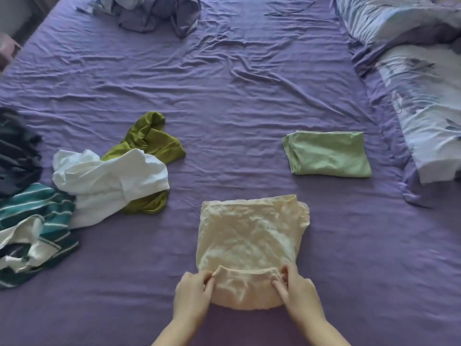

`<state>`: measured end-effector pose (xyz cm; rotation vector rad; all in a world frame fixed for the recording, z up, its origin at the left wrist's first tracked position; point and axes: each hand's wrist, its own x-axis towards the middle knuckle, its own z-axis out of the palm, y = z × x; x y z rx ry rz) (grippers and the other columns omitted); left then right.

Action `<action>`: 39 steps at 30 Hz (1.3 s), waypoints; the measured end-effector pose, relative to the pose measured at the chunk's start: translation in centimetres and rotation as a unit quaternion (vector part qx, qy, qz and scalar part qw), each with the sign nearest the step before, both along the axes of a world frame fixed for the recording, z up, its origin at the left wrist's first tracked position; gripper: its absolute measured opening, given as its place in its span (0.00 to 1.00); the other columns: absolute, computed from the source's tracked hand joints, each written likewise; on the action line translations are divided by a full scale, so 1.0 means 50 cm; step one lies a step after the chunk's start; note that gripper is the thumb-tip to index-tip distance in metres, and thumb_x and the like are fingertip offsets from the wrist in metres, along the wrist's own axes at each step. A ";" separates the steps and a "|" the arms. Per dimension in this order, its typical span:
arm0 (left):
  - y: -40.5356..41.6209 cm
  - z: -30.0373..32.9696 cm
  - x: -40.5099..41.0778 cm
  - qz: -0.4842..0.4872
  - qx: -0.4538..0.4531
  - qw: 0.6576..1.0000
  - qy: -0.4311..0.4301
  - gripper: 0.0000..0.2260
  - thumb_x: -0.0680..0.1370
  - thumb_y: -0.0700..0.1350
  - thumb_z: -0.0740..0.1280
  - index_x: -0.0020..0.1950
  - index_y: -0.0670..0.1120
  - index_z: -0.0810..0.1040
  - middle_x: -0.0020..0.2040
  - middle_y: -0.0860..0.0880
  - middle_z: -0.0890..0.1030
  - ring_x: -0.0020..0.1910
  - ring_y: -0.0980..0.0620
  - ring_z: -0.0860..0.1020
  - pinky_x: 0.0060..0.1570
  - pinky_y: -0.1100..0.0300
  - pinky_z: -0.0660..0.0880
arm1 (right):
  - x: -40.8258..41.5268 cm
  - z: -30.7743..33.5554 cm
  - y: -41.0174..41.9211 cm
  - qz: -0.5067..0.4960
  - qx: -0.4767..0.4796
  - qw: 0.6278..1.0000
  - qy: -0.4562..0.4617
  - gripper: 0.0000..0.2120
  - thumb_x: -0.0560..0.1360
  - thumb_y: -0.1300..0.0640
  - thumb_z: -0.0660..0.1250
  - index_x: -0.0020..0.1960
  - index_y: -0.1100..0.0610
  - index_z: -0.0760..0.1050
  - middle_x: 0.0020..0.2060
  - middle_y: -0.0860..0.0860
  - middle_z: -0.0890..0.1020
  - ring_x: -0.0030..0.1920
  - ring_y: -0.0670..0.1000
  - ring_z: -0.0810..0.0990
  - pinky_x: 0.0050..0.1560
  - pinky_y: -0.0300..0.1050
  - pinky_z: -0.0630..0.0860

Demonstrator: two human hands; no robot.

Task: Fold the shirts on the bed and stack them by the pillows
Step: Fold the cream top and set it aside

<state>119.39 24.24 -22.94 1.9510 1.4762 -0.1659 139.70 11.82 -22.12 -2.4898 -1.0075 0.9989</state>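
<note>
The pale yellow shirt [250,245] lies partly folded at lower centre of the frame on the purple bedsheet [224,96], its sleeves tucked out of sight. The left hand [193,292] and right hand [296,290] each pinch a corner of its near edge, fingers closed on the cloth; both forearms are cut off by the bottom edge. A folded light green shirt [328,154] sits at centre right, near the floral pillows [424,108]. At left, white [107,181], olive [152,143] and teal striped [37,228] shirts lie crumpled; a dark garment [17,151] is cropped.
</note>
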 end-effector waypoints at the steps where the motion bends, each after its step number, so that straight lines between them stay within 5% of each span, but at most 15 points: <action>1: 0.001 -0.011 0.007 0.017 0.010 0.999 -0.028 0.07 0.77 0.52 0.64 0.51 0.56 0.80 0.42 0.49 0.79 0.49 0.49 0.74 0.48 0.56 0.71 | 0.001 -0.011 0.009 -0.001 0.000 1.000 -0.013 0.11 0.76 0.45 0.62 0.50 0.50 0.65 0.46 0.46 0.80 0.48 0.57 0.77 0.45 0.47 0.70; 4: 0.001 -0.032 0.023 0.050 0.057 0.993 -0.085 0.06 0.76 0.45 0.68 0.50 0.53 0.82 0.38 0.51 0.80 0.45 0.49 0.74 0.44 0.55 0.71 | 0.005 -0.037 0.025 0.013 0.012 0.997 -0.078 0.09 0.77 0.47 0.62 0.47 0.52 0.66 0.44 0.47 0.81 0.44 0.57 0.76 0.44 0.48 0.69; 8: 0.007 -0.047 0.024 0.065 0.105 0.990 -0.069 0.07 0.74 0.40 0.70 0.50 0.48 0.83 0.39 0.48 0.80 0.45 0.45 0.75 0.46 0.51 0.70 | 0.008 -0.063 0.023 -0.006 0.081 0.986 -0.147 0.07 0.71 0.63 0.72 0.39 0.59 0.74 0.32 0.53 0.80 0.31 0.57 0.74 0.35 0.49 0.66; 11: 0.003 -0.053 0.019 0.040 0.165 0.985 -0.024 0.07 0.74 0.44 0.67 0.51 0.48 0.82 0.45 0.49 0.81 0.49 0.45 0.77 0.49 0.50 0.70 | 0.002 -0.081 0.014 0.050 0.125 0.969 -0.208 0.13 0.60 0.68 0.77 0.40 0.58 0.78 0.39 0.51 0.82 0.38 0.56 0.79 0.36 0.50 0.73; 16: -0.018 -0.068 0.030 -0.307 0.294 0.894 -0.143 0.13 0.72 0.45 0.61 0.51 0.49 0.81 0.53 0.52 0.81 0.57 0.50 0.74 0.58 0.54 0.70 | -0.004 -0.096 -0.010 0.248 0.218 0.912 -0.244 0.16 0.69 0.57 0.63 0.55 0.55 0.80 0.63 0.54 0.77 0.65 0.54 0.71 0.61 0.48 0.66; 20: -0.003 -0.083 0.020 -0.465 0.192 0.864 -0.032 0.27 0.65 0.63 0.67 0.60 0.52 0.80 0.63 0.54 0.78 0.65 0.51 0.75 0.65 0.49 0.64 | 0.014 -0.111 -0.025 0.390 0.128 0.889 -0.204 0.29 0.64 0.41 0.70 0.63 0.49 0.76 0.67 0.50 0.73 0.67 0.54 0.71 0.67 0.51 0.62; 23: 0.018 -0.080 0.013 -0.514 0.152 0.844 0.012 0.37 0.55 0.63 0.73 0.63 0.53 0.78 0.65 0.54 0.76 0.65 0.53 0.74 0.62 0.53 0.73 | 0.037 -0.110 -0.014 0.426 0.084 0.884 -0.176 0.34 0.60 0.39 0.71 0.64 0.46 0.74 0.68 0.48 0.72 0.67 0.52 0.71 0.61 0.48 0.73; 27: 0.033 -0.075 0.022 -0.474 0.165 0.862 -0.067 0.29 0.54 0.46 0.80 0.54 0.51 0.83 0.59 0.54 0.81 0.59 0.53 0.79 0.54 0.59 0.78 | 0.058 -0.095 0.008 0.394 0.126 0.904 -0.112 0.25 0.59 0.52 0.77 0.55 0.48 0.80 0.64 0.49 0.76 0.64 0.53 0.75 0.55 0.47 0.78; 30: 0.045 -0.061 0.030 -0.375 0.138 0.905 -0.144 0.15 0.59 0.35 0.77 0.43 0.49 0.84 0.52 0.54 0.83 0.54 0.52 0.81 0.44 0.65 0.78 | 0.070 -0.089 0.014 0.259 0.143 0.955 0.029 0.10 0.69 0.60 0.72 0.50 0.52 0.82 0.62 0.42 0.75 0.68 0.46 0.70 0.62 0.41 0.71; 34: 0.079 -0.030 0.035 -0.196 -0.094 0.967 -0.135 0.05 0.75 0.40 0.65 0.41 0.43 0.79 0.43 0.50 0.81 0.48 0.52 0.77 0.46 0.57 0.72 | 0.102 -0.054 0.018 0.012 0.096 0.972 0.216 0.05 0.73 0.56 0.69 0.47 0.49 0.83 0.48 0.37 0.82 0.50 0.37 0.79 0.52 0.35 0.73; 36: 0.097 -0.011 0.035 -0.137 -0.183 0.963 -0.146 0.14 0.77 0.46 0.65 0.32 0.47 0.70 0.31 0.53 0.70 0.32 0.55 0.68 0.34 0.59 0.64 | 0.122 -0.032 0.016 0.005 0.082 0.968 0.239 0.06 0.74 0.53 0.69 0.39 0.53 0.80 0.32 0.39 0.77 0.35 0.42 0.73 0.37 0.36 0.68; 39: 0.107 0.014 0.041 -0.114 -0.256 0.945 -0.168 0.18 0.77 0.49 0.66 0.30 0.51 0.66 0.29 0.57 0.62 0.29 0.59 0.60 0.29 0.65 0.57 | 0.136 -0.007 0.017 0.000 0.076 0.962 0.264 0.12 0.74 0.51 0.68 0.36 0.57 0.77 0.29 0.44 0.69 0.32 0.44 0.66 0.32 0.35 0.62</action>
